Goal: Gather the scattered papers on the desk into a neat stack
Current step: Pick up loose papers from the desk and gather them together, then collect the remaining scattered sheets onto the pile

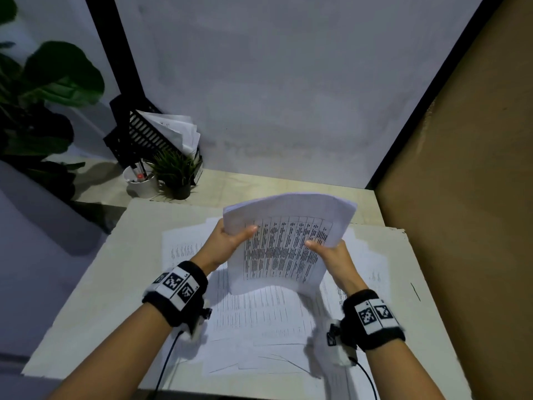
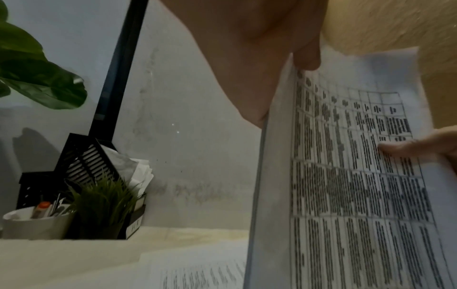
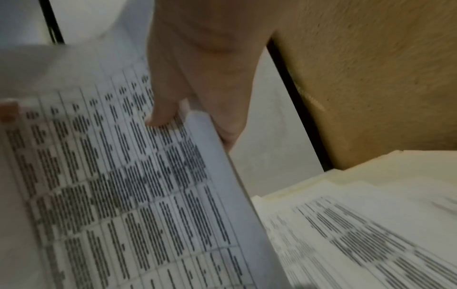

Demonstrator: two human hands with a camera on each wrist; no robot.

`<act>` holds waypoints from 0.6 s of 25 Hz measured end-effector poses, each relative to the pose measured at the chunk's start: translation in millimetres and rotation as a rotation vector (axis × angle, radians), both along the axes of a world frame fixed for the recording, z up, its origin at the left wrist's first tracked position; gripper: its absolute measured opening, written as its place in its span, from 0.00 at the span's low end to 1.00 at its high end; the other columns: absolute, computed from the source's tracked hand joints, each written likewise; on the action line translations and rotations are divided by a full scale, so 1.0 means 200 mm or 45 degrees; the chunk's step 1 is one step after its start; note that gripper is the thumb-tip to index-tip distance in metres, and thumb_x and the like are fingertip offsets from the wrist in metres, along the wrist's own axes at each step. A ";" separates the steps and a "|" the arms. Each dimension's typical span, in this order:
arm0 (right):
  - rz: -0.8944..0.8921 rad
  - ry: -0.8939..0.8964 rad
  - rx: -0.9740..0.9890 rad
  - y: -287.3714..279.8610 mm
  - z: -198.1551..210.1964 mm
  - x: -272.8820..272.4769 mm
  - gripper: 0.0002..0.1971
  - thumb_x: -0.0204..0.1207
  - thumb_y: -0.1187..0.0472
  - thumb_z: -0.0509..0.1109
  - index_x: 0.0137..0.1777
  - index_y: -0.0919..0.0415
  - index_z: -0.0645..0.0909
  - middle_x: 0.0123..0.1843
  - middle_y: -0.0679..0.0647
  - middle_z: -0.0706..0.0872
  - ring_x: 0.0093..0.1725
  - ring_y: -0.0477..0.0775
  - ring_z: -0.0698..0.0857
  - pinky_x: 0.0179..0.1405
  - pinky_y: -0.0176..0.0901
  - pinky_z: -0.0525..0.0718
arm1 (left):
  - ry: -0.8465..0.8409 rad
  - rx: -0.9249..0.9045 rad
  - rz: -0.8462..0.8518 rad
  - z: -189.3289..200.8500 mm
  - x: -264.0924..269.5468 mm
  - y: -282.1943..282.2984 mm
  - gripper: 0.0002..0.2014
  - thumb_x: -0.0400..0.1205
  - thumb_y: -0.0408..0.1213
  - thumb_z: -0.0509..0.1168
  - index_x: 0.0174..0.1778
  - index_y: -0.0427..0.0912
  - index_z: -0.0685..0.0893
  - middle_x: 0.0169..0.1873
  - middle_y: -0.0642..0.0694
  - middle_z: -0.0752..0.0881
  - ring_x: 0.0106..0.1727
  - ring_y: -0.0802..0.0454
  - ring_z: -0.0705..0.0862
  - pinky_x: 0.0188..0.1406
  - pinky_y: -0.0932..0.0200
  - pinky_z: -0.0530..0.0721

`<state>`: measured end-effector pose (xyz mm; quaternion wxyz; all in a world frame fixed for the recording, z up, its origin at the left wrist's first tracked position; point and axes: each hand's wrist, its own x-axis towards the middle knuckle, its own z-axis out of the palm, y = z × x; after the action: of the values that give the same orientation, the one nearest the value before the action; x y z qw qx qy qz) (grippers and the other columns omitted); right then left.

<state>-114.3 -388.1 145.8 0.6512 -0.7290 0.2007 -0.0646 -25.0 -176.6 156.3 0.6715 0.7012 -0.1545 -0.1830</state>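
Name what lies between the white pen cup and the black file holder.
A small potted grass plant stands between the white pen cup and the black file holder, shown in the head view.

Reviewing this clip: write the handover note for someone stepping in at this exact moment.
Left hand grips the left edge of the held stack, thumb on the printed face. Right hand grips its right edge likewise. The stack is tilted up above the desk.
Done: part of the papers gathered.
Left: loose sheets still lie overlapped on the desk beneath; collect them, square the edges, set the pile down.
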 end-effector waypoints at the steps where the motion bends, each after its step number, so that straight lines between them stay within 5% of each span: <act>1: -0.052 0.014 0.000 0.01 0.00 0.01 0.07 0.71 0.63 0.73 0.46 0.51 0.80 0.45 0.51 0.86 0.49 0.51 0.85 0.60 0.54 0.82 | 0.007 0.044 -0.012 -0.02 0.00 0.00 0.11 0.77 0.37 0.67 0.49 0.59 0.78 0.42 0.61 0.87 0.45 0.66 0.85 0.56 0.55 0.82; 4: -0.216 -0.093 0.075 0.01 0.06 0.04 0.04 0.72 0.64 0.72 0.40 0.58 0.80 0.38 0.53 0.84 0.41 0.52 0.84 0.46 0.45 0.82 | -0.040 0.202 -0.159 -0.08 0.01 0.03 0.05 0.78 0.47 0.64 0.43 0.52 0.79 0.40 0.51 0.83 0.40 0.61 0.84 0.48 0.61 0.78; 5: -0.247 -0.124 0.097 0.00 0.07 0.05 0.04 0.72 0.64 0.72 0.40 0.59 0.79 0.37 0.53 0.84 0.39 0.51 0.83 0.42 0.42 0.81 | -0.043 0.289 -0.214 -0.11 0.01 0.06 0.13 0.75 0.54 0.63 0.40 0.46 0.78 0.37 0.47 0.80 0.37 0.54 0.82 0.43 0.61 0.76; 8: -0.186 -0.035 0.117 -0.06 -0.01 0.06 0.08 0.75 0.64 0.70 0.53 0.60 0.79 0.46 0.53 0.86 0.46 0.51 0.84 0.44 0.40 0.82 | -0.019 0.564 -0.239 -0.24 0.01 0.13 0.17 0.78 0.54 0.60 0.32 0.44 0.72 0.27 0.47 0.72 0.29 0.50 0.71 0.30 0.59 0.72; 12: -0.397 0.563 -0.094 -0.26 -0.38 -0.10 0.31 0.71 0.54 0.75 0.70 0.64 0.70 0.71 0.66 0.76 0.68 0.64 0.77 0.68 0.57 0.76 | 0.119 0.690 0.059 -0.38 0.01 0.32 0.11 0.82 0.45 0.58 0.41 0.40 0.74 0.24 0.46 0.70 0.25 0.50 0.70 0.27 0.59 0.69; 15: -0.481 0.994 -0.283 -0.29 -0.56 -0.26 0.41 0.67 0.45 0.75 0.74 0.66 0.63 0.75 0.68 0.69 0.73 0.69 0.69 0.70 0.62 0.71 | 0.180 0.744 0.211 -0.44 -0.01 0.48 0.17 0.83 0.43 0.57 0.49 0.29 0.78 0.25 0.45 0.75 0.28 0.49 0.75 0.31 0.57 0.73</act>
<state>-166.4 -446.9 34.7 0.4214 -0.7149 0.5528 0.0765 -26.5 -81.3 68.4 0.4632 0.8603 0.0092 -0.2126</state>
